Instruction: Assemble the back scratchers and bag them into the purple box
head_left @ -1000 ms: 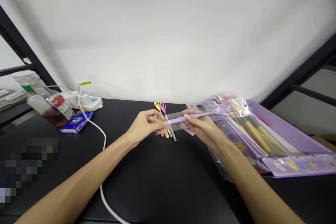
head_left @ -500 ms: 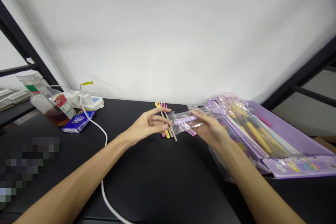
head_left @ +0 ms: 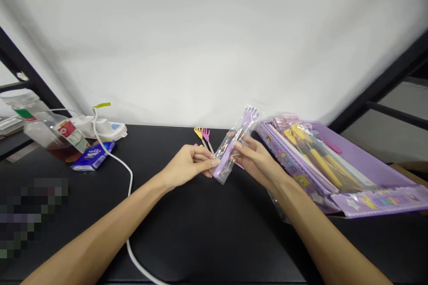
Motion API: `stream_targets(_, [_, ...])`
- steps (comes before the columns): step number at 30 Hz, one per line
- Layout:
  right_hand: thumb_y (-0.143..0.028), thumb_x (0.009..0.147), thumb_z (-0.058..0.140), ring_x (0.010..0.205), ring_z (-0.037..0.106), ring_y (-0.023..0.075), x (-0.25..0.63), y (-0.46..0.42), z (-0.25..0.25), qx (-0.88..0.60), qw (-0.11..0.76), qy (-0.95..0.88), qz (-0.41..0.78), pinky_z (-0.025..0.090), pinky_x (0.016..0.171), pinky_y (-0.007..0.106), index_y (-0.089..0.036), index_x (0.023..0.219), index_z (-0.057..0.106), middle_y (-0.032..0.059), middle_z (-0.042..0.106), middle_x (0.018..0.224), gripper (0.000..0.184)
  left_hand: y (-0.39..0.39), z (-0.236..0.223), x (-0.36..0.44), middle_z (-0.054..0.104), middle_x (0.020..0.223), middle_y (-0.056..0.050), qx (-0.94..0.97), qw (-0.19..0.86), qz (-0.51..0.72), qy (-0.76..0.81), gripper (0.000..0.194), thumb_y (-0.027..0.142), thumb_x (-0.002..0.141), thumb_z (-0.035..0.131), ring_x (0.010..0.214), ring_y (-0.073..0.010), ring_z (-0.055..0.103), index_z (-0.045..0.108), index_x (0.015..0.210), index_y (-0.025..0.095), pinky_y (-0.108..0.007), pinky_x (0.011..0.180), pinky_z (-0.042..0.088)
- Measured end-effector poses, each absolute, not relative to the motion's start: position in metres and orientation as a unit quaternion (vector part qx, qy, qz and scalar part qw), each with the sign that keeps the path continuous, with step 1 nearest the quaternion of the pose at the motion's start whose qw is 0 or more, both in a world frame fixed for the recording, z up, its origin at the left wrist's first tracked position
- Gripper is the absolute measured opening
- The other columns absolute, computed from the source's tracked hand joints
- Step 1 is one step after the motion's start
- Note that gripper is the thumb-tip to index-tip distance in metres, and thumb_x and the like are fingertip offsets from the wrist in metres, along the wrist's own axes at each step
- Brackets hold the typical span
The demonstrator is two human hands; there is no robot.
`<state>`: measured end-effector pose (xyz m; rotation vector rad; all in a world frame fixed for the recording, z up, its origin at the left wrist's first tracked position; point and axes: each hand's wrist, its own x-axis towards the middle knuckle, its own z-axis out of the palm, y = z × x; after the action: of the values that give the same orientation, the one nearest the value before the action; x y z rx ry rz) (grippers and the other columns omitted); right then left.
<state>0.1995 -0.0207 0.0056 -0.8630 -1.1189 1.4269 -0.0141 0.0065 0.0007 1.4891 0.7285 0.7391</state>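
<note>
A purple back scratcher [head_left: 225, 158] in a clear plastic sleeve is held between both hands above the black table, tilted with its claw end up and to the right. My left hand [head_left: 185, 165] pinches the sleeve near the handle's lower end. Around the middle of the back scratcher, my right hand [head_left: 260, 158] is closed with thumb and fingers. Just behind my left hand, a yellow back scratcher [head_left: 198, 132] and a pink back scratcher [head_left: 205, 134] lie unwrapped on the table, their handles partly hidden by the fingers.
To the right, an open purple display box [head_left: 364, 153] holds several bagged back scratchers, yellow ones [head_left: 319, 162] among them. At left stand a plastic jar [head_left: 50, 131] of brown liquid, a blue packet [head_left: 93, 156] and a power strip [head_left: 112, 130]. A white cable [head_left: 129, 213] crosses the table.
The bagged purple back scratcher has swung from nearly level to steeply tilted, its claw end coming up out of the box area. My left hand has closed on its lower end.
</note>
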Motion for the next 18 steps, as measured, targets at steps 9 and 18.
stream_targets(9, [-0.022,0.059,0.093,0.084,0.073,0.0221,0.1949,-0.0236,0.0032,-0.439,0.459,-0.548,0.544,0.059,0.082,0.04,-0.028,0.146,0.034,0.0011,0.074,0.088,0.105,0.0031,-0.0073,-0.0087,0.072,0.08,-0.003,0.649,0.566,0.373,0.347,0.031,0.039,0.076,0.081,0.074,-0.016,0.069,0.059,0.078,0.016,-0.025,0.07,0.054])
stream_targets(18, [-0.024,0.067,0.089,0.083,0.073,0.0198,0.2026,-0.0234,0.0071,-0.407,0.414,-0.604,0.547,0.059,0.081,0.037,-0.027,0.139,0.045,0.001,0.074,0.089,0.085,0.0051,-0.0034,-0.0133,0.064,0.061,0.001,0.691,0.547,0.317,0.35,0.032,0.042,0.08,0.078,0.057,-0.0093,0.052,0.067,0.079,0.013,-0.022,0.058,0.037])
